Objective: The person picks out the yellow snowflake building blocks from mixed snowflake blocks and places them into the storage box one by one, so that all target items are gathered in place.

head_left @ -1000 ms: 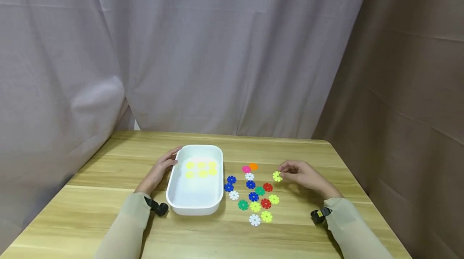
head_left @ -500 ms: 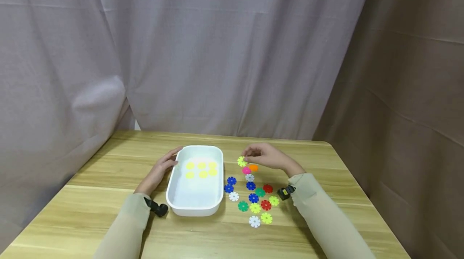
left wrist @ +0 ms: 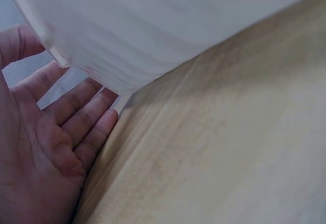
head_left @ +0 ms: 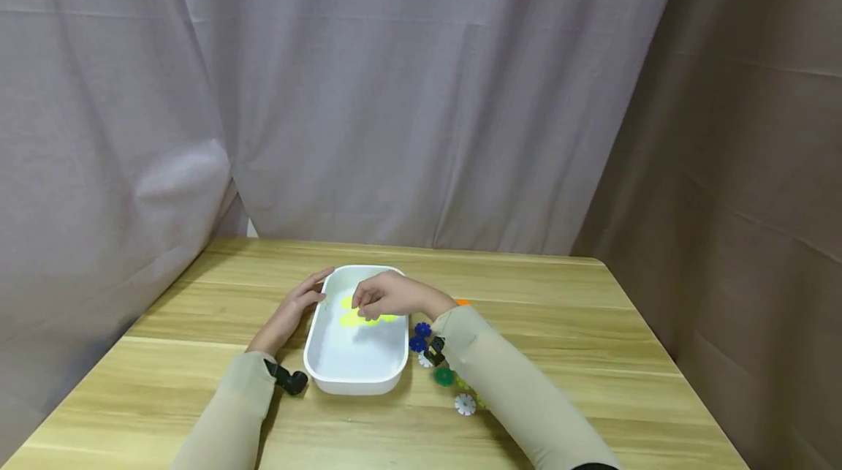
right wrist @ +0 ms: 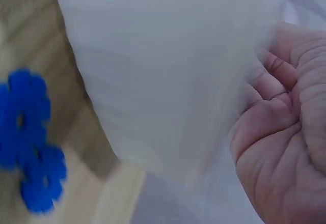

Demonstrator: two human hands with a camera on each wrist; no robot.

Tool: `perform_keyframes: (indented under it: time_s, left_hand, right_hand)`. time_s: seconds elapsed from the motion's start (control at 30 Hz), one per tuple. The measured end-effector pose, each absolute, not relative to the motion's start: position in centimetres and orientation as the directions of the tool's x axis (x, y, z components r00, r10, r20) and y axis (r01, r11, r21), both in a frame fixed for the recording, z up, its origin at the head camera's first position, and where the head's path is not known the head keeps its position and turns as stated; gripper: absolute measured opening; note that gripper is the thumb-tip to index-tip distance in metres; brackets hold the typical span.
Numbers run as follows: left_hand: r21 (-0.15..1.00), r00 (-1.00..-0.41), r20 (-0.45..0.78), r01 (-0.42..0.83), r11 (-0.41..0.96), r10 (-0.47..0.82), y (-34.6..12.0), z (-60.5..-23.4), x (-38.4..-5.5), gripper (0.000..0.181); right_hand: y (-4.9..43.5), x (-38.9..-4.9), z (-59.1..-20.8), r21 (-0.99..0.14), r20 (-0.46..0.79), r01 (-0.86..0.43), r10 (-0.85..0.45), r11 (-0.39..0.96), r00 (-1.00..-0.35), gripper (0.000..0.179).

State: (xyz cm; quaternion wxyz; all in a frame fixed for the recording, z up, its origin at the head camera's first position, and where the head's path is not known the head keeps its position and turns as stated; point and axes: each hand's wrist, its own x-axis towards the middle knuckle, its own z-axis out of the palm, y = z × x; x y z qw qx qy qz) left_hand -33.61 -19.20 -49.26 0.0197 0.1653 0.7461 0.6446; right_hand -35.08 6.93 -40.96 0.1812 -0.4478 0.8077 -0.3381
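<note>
My left hand (head_left: 289,313) rests along the left side of a white plastic tray (head_left: 355,387), its fingers straight against the wall. In the left wrist view, those fingers (left wrist: 84,119) reach under the tray's rim. Over the tray's inside is my right hand (head_left: 391,294), fingertips curled together and pinching a yellow notched disc (head_left: 355,315), which blends with those beneath. Several yellow discs (head_left: 388,318) lie on the tray's floor, partly hidden by this hand. In the right wrist view, the tray wall (right wrist: 153,71) hides the fingertips of my right hand (right wrist: 285,117).
Loose discs lie right of the tray on the wooden table (head_left: 197,375): blue discs (head_left: 417,343), a green disc (head_left: 444,376) and a white disc (head_left: 465,404) show. My right sleeve (head_left: 520,382) covers others. A grey curtain (head_left: 395,126) hangs behind the table.
My right hand has swept left from beyond the loose discs to above the tray, carrying a yellow disc. My left hand stays at the tray's side.
</note>
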Motion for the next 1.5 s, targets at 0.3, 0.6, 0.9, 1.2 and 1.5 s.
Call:
perform_keyframes:
  time_s: [0.3,0.6,0.9,1.2,1.5]
  left_hand:
    - [0.968,-0.944,0.192,0.227,0.105,0.27,-19.0,-49.1,-33.6,0.059]
    - [0.964,-0.944,0.195,0.234,0.123,0.266,-19.0,-49.2,-33.7,0.059]
    - [0.964,-0.941,0.207,0.243,0.109,0.269,-19.0,-49.3,-33.8,0.059]
    - [0.965,-0.942,0.203,0.239,0.111,0.266,-19.1,-49.3,-33.7,0.06]
    - [0.964,-0.941,0.208,0.244,0.107,0.268,-19.1,-49.2,-33.5,0.059]
  right_hand:
    - [4.5,-35.5,-43.4,-0.675,-0.08,-0.594,-0.844,0.438,-0.53,0.011]
    - [3.8,-35.6,-43.8,-0.645,-0.105,-0.6,-0.833,0.473,-0.544,0.011]
    - [4.3,-35.7,-42.9,-0.551,-0.033,-0.733,-0.889,0.398,-0.458,0.014]
    - [5.0,-35.0,-41.4,-0.532,-0.01,-0.749,-0.888,0.394,-0.46,0.026]
    - [6.1,-34.5,-40.6,-0.503,0.015,-0.767,-0.883,0.399,-0.469,0.033]
